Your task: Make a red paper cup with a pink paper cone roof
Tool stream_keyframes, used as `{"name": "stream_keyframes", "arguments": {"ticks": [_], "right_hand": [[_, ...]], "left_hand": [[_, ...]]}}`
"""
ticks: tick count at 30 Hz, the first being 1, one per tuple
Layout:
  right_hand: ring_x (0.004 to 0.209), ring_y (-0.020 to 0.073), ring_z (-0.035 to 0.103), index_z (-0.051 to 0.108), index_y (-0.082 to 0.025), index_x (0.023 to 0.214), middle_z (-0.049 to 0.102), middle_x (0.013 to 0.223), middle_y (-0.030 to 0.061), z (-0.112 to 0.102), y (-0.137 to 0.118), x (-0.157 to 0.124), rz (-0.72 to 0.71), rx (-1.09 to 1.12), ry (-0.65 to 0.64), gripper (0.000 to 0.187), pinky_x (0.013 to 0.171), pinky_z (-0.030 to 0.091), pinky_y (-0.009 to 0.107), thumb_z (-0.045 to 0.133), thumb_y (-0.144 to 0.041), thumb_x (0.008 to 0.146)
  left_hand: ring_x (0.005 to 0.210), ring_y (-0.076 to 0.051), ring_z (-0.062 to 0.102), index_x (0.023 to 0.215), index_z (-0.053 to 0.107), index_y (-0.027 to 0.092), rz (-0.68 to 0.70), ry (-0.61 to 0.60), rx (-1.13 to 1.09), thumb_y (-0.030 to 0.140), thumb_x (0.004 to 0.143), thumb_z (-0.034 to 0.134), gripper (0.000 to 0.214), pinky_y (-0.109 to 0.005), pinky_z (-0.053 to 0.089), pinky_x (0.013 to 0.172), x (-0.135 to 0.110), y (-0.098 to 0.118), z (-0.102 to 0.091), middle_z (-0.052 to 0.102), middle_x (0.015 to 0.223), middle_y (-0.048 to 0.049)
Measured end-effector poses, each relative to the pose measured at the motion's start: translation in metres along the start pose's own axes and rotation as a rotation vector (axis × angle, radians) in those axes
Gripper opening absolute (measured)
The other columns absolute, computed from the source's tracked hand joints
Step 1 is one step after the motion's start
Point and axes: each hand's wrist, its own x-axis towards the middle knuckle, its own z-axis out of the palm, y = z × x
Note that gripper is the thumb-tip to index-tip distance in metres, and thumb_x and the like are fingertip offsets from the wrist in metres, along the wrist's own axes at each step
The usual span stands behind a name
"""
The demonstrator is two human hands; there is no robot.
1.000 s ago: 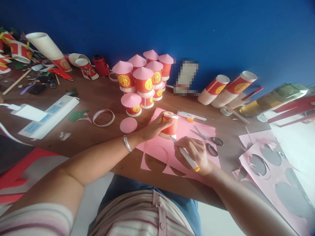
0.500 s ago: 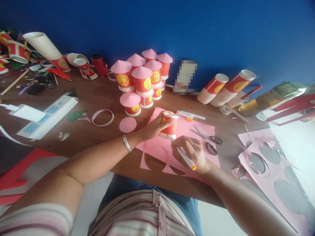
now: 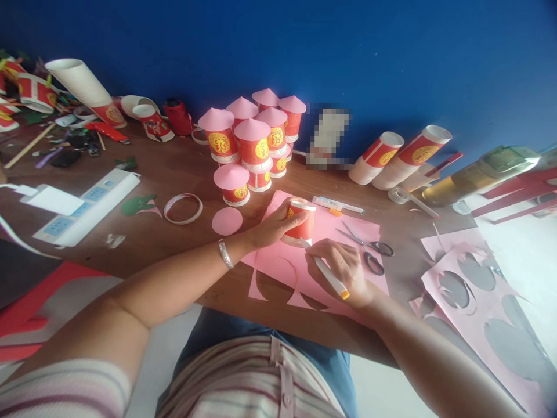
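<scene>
Since half a second ago, the white pen (image 3: 333, 278) has shifted slightly, its tip a touch farther from the left hand (image 3: 281, 225) along the foot of the red cup (image 3: 303, 225). From my end I see that hand wrapped round the cup, which stands roughly upright on the pink paper (image 3: 324, 223). The right hand (image 3: 340, 268) pinches the pen, the cup just ahead and to its left, the pen's long axis slanting bodyward; whether the tip touches I cannot tell.
</scene>
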Motion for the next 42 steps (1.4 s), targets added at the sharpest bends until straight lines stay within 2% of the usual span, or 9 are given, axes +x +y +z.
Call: {"name": "stream_keyframes", "arguments": {"ticks": [11, 20, 28, 35, 42], "right_hand": [[0.058, 0.01, 0.059, 0.055, -0.022, 0.098, 0.065, 0.073, -0.0035, 0.0009, 0.0001, 0.0008, -0.025, 0.017, 0.016, 0.022, 0.053, 0.045, 0.023, 0.059, -0.001, 0.093], [0.063, 0.0114, 0.064, 0.057, -0.022, 0.103, 0.068, 0.077, -0.0017, 0.0006, 0.0046, 0.0002, -0.023, 0.02, 0.02, 0.021, 0.056, 0.05, 0.023, 0.06, -0.003, 0.095], [0.059, 0.0102, 0.06, 0.056, -0.022, 0.098, 0.066, 0.073, -0.0031, 0.0002, 0.0046, 0.0015, -0.023, -0.021, 0.056, 0.022, 0.055, 0.047, 0.022, 0.06, -0.001, 0.092], [0.056, 0.0096, 0.057, 0.055, -0.022, 0.096, 0.064, 0.07, -0.0045, 0.0011, 0.0043, 0.0005, -0.027, -0.03, 0.065, 0.024, 0.053, 0.044, 0.022, 0.06, 0.0, 0.091], [0.058, 0.0095, 0.059, 0.055, -0.022, 0.097, 0.064, 0.071, -0.0042, 0.0004, 0.0042, -0.0002, -0.035, -0.013, 0.045, 0.023, 0.052, 0.044, 0.022, 0.06, 0.0, 0.092]], "left_hand": [[0.132, -0.034, 0.055, 0.136, 0.053, 0.021, -0.043, -0.001, -0.009, 0.067, 0.096, 0.062, 0.061, -0.051, 0.05, 0.11, -0.0018, 0.0031, 0.0007, 0.057, 0.141, -0.0142], [0.135, -0.033, 0.052, 0.137, 0.053, 0.018, -0.001, -0.038, 0.026, 0.065, 0.097, 0.06, 0.062, -0.051, 0.046, 0.114, -0.0006, 0.0021, -0.0016, 0.058, 0.137, -0.0144], [0.127, -0.032, 0.057, 0.136, 0.052, 0.019, -0.031, -0.034, 0.02, 0.067, 0.097, 0.059, 0.062, -0.047, 0.051, 0.105, -0.0002, -0.0001, -0.0019, 0.058, 0.135, -0.0135], [0.13, -0.032, 0.057, 0.136, 0.051, 0.018, -0.027, -0.022, 0.022, 0.064, 0.097, 0.06, 0.061, -0.046, 0.049, 0.108, -0.0006, 0.0017, -0.0021, 0.058, 0.138, -0.014], [0.129, -0.032, 0.057, 0.135, 0.052, 0.019, 0.001, -0.014, -0.024, 0.065, 0.095, 0.064, 0.062, -0.046, 0.049, 0.109, 0.0026, -0.0052, -0.0026, 0.059, 0.135, -0.0125]]}}
